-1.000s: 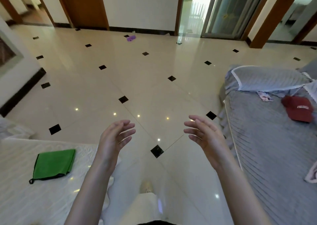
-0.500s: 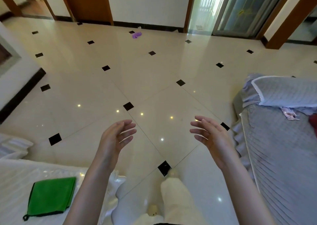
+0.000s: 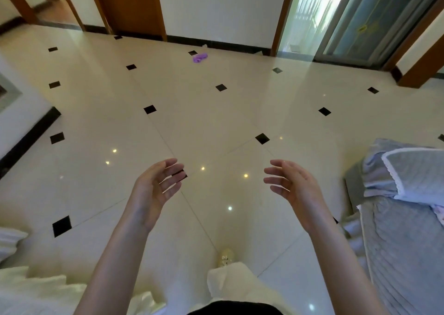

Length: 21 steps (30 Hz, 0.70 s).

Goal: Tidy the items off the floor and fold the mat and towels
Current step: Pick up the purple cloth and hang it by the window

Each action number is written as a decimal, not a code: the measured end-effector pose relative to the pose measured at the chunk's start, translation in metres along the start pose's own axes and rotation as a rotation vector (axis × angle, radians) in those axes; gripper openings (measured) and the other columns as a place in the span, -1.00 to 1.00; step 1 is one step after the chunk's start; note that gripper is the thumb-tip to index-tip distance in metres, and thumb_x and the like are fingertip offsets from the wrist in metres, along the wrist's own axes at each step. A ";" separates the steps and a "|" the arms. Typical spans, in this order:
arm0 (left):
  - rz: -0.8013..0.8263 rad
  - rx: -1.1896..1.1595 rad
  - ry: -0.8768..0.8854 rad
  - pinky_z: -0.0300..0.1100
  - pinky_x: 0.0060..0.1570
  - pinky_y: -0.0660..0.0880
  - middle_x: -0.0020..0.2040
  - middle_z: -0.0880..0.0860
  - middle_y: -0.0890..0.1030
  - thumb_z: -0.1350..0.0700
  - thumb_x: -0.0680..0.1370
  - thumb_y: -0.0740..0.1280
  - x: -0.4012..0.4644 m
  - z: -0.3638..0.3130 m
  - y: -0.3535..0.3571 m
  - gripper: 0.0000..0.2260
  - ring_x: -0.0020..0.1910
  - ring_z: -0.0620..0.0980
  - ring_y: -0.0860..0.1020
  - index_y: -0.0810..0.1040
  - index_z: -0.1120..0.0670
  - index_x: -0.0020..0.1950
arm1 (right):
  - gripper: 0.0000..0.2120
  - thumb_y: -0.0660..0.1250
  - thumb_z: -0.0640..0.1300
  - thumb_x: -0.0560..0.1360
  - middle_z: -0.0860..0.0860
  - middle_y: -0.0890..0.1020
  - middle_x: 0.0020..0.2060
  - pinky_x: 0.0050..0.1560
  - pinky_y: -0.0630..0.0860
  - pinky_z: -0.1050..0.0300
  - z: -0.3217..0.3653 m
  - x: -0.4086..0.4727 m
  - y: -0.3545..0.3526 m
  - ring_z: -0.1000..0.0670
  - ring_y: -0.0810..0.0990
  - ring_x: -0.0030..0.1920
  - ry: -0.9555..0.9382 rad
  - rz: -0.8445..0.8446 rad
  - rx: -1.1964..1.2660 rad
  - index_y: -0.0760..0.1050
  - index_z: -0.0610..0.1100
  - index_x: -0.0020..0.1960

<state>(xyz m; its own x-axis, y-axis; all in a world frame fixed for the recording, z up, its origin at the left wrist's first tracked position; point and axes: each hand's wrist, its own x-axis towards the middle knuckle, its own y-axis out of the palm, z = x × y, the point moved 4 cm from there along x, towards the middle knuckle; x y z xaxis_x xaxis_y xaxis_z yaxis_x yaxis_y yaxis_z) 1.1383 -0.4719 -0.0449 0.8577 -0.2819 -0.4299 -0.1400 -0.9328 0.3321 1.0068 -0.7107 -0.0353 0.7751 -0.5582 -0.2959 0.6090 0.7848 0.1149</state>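
Tiled floor [image 3: 216, 122], grey bed [image 3: 403, 242] right of the fingers. Left hand [image 3: 153, 189] and right hand [image 3: 295, 187] held out, fingers apart, holding nothing. Purple item [image 3: 200, 57] lies on floor far beyond the fingers.

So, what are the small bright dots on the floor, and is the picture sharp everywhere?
Head view: the dots are lamp reflections on the glossy tiled floor, for example between the left hand and right hand; the balcony doorway is overexposed; door frames bend from wide-angle distortion; the far purple item looks soft.
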 end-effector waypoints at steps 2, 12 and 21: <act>0.006 0.006 0.008 -0.23 -0.10 0.57 -0.08 0.06 0.66 0.15 0.61 0.13 0.029 -0.011 0.018 -0.78 -0.11 -0.02 0.64 0.55 0.14 0.05 | -0.80 0.16 -0.15 0.60 -0.04 0.68 -0.15 -0.15 0.52 0.18 0.012 0.035 0.005 0.00 0.64 -0.18 0.006 0.016 -0.011 0.57 -0.12 0.00; -0.086 0.057 0.106 -0.23 -0.07 0.54 -0.09 0.01 0.66 0.12 0.62 0.13 0.174 -0.086 0.034 -0.79 -0.10 -0.07 0.64 0.55 0.10 0.04 | -0.79 0.14 -0.13 0.61 -0.06 0.66 -0.12 -0.17 0.50 0.21 0.072 0.202 0.034 0.02 0.64 -0.19 0.005 0.063 -0.034 0.56 -0.12 0.02; -0.088 0.046 0.189 -0.28 -0.12 0.54 -0.12 -0.03 0.67 0.11 0.61 0.13 0.339 -0.179 0.046 -0.79 -0.13 -0.09 0.64 0.56 0.08 0.03 | -0.79 0.14 -0.13 0.61 -0.03 0.67 -0.16 -0.15 0.51 0.19 0.116 0.367 0.114 0.02 0.64 -0.19 -0.050 0.041 0.003 0.56 -0.11 0.00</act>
<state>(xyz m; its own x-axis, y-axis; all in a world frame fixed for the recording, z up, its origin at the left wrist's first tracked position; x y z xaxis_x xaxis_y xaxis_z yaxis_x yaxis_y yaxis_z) 1.5109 -0.5703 -0.0251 0.9445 -0.1558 -0.2891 -0.0794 -0.9625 0.2594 1.3802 -0.8575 -0.0211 0.8067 -0.5384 -0.2435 0.5771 0.8065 0.1284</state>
